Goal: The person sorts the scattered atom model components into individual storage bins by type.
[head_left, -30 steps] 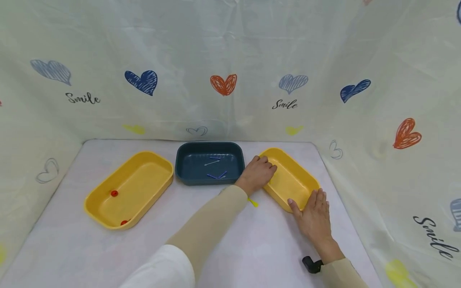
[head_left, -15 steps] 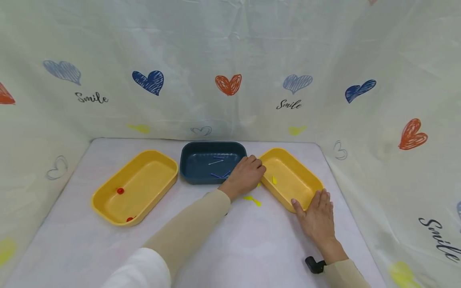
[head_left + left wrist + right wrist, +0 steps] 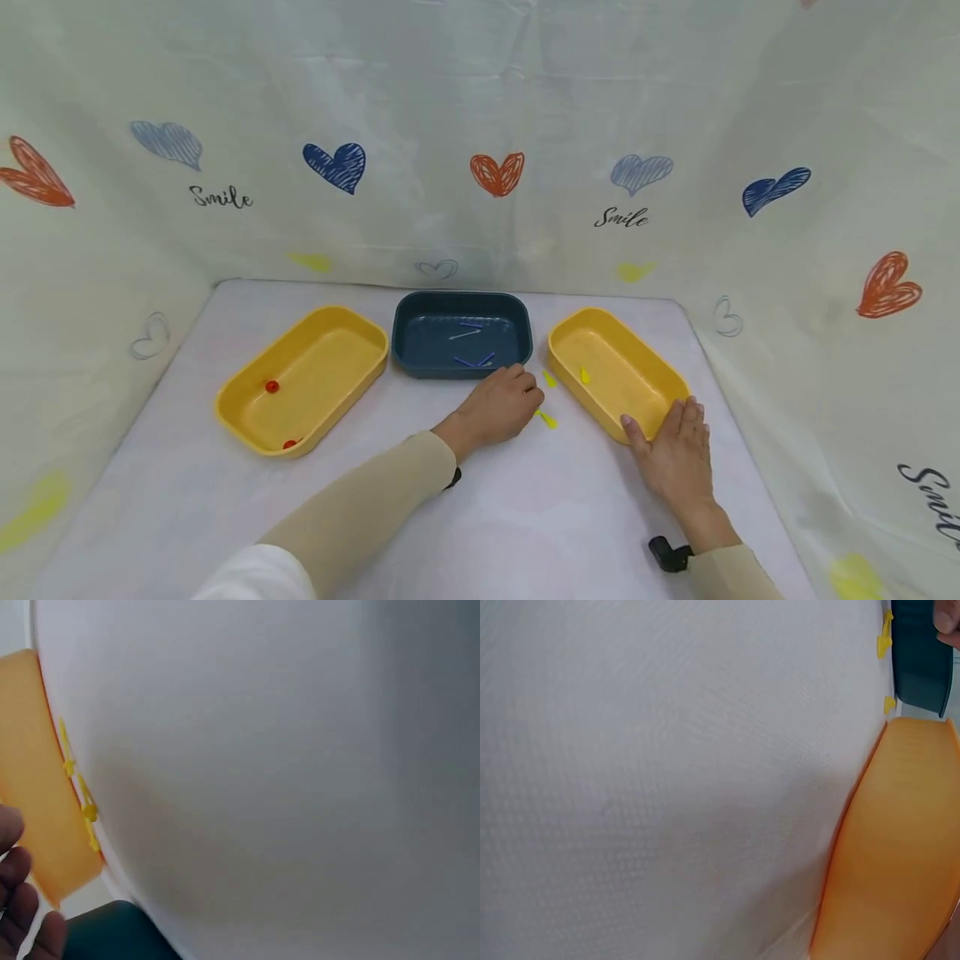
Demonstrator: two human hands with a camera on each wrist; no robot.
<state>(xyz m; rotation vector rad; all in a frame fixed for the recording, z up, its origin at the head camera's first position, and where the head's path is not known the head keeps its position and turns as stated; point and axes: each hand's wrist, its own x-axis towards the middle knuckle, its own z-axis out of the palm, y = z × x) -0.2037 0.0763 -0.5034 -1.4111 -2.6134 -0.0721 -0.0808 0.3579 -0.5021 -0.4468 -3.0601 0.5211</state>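
My left hand (image 3: 500, 406) hovers low at the front right of the dark blue tray (image 3: 420, 372), its fingers loosely bent. In the left wrist view its fingers (image 3: 22, 900) hold nothing visible. Just beyond the fingertips, small yellow teardrop-shaped pieces (image 3: 549, 420) lie on the table, and one more yellow piece (image 3: 550, 379) sits closer to the right yellow tray (image 3: 618, 332). Inside that tray is a single yellow piece (image 3: 585, 375). My right hand (image 3: 678, 458), fingers straight and thumb spread, rests against the tray's near right corner.
Another yellow tray (image 3: 333, 367) stands at the left with two red round pieces (image 3: 272, 387) in it. Several thin blue sticks (image 3: 465, 362) and pale ones lie in the dark blue tray. A heart-printed sheet (image 3: 420, 225) rises behind the white table (image 3: 465, 533).
The left hand has drawn back from the right yellow tray, leftward and nearer, uncovering a yellow piece inside it and others on the table. The right hand stays at the tray. The head view has shifted slightly.
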